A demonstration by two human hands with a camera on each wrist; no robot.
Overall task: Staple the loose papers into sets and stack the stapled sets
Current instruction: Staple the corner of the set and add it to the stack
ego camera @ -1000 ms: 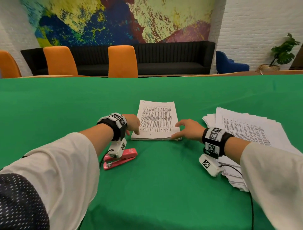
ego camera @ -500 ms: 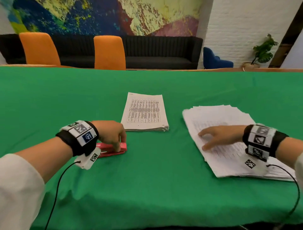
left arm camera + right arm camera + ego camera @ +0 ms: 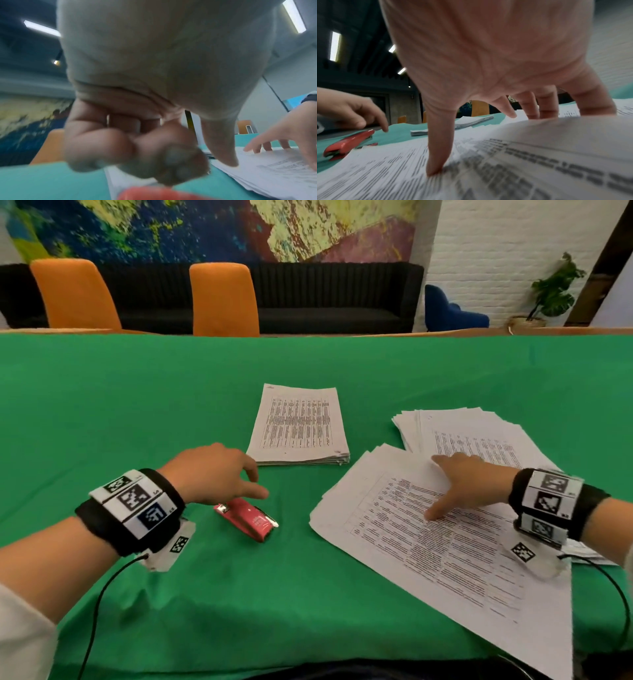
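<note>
A red stapler lies slantwise on the green cloth. My left hand hovers just behind it with fingers loosely curled and holds nothing; in the right wrist view its index finger points down beside the stapler. My right hand presses spread, straight fingers on a few printed sheets, which lie askew, slid off the loose paper pile toward me. Its thumb is planted on the top sheet. A neat stack of printed sets lies at the middle of the table.
The green table cloth stretches wide to the left and far side. Two orange chairs stand behind the far edge, with a black sofa beyond. The slid sheets overhang the near table edge at the right. Cables trail from both wrists.
My left hand has let go of the stapler, which now lies turned diagonally. My right hand has dragged the top sheets off the loose pile toward me and to the left.
</note>
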